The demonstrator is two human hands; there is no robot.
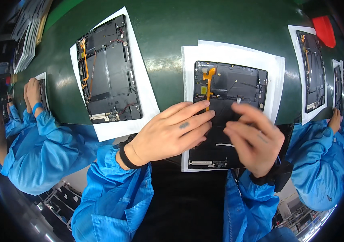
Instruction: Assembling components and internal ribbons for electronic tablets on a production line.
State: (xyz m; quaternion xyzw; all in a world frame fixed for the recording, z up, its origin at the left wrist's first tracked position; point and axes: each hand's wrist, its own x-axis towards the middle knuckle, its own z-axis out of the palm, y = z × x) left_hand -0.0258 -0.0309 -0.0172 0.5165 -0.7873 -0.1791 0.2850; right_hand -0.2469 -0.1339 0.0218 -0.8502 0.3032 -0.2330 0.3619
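Note:
A black tablet back housing (254, 72) with its inner parts bare lies in front of me on white sheets (275, 66). An orange flex cable (209, 82) runs down its left part. My left hand (172, 131) is open, its outstretched fingers resting over the left side of the housing across the lower part of that cable. Over the right half hovers my right hand (256, 139), a little blurred, index finger and thumb apart with nothing visible between them. A pale strip (224, 144) shows between the hands. Both hands hide part of the housing.
To the left another opened tablet housing (109, 72) lies tilted on white paper. A similar housing (312, 68) is at the right, near a red object (324, 31). Co-workers in blue sleeves (51, 149) sit on both sides. A stack of boards (28, 44) stands far left.

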